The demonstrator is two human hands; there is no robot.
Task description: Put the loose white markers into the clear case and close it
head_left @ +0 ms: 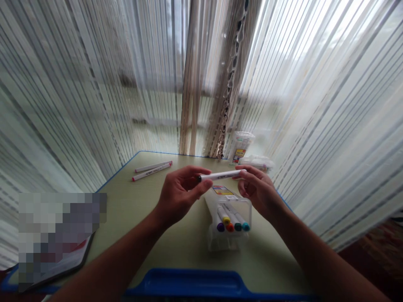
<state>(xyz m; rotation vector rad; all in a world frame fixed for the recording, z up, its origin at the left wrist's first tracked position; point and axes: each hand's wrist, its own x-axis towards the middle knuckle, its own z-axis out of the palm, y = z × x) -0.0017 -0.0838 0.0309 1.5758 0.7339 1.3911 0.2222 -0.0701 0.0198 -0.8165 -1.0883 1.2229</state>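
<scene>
A white marker pen with a dark end lies level between my two hands, above the table. My left hand pinches its dark end between thumb and fingers. At the other end, the fingers of my right hand close on the pen. Just below sits a clear plastic marker case on its side, its near end facing me. Several markers lie inside, with purple, yellow, orange, dark green and turquoise ends. The case's flap hangs at the front.
Two white markers with pink ends lie at the back left of the table. Another clear case stands at the back right, beside a clear packet. A tablet-like device, partly blurred out, rests at left. String curtains hang behind.
</scene>
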